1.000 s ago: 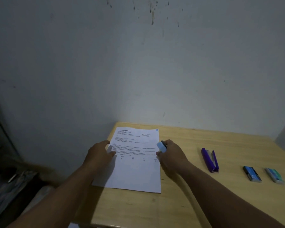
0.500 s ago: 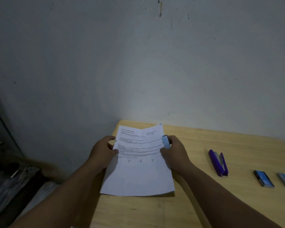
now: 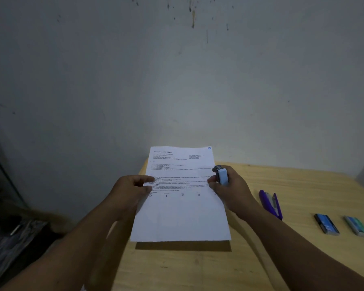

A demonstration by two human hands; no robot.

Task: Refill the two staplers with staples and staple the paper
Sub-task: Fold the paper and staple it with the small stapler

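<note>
You are holding the paper (image 3: 181, 198) up off the table (image 3: 282, 259) with both hands, so you are working in the stapling part of the job, though no staple is showing in the sheet yet. Your left hand (image 3: 130, 192) is pinching the left edge, fingers curled round it. Your right hand (image 3: 232, 191) is gripping the light blue stapler (image 3: 222, 175) while its fingers are also touching the right edge; whether the stapler's mouth is already over the paper is too small to tell. The purple stapler (image 3: 271, 203) is lying hinged open just beside your right wrist, so judging by that, it is either waiting to be filled or waiting to be closed. The 2 staple boxes (image 3: 326, 227) are sitting further right, near each other. The table is pale wood, pushed against a plain grey wall (image 3: 177, 80) carrying dark streaks near the top, and dim clutter is lying on the floor to the left.
</note>
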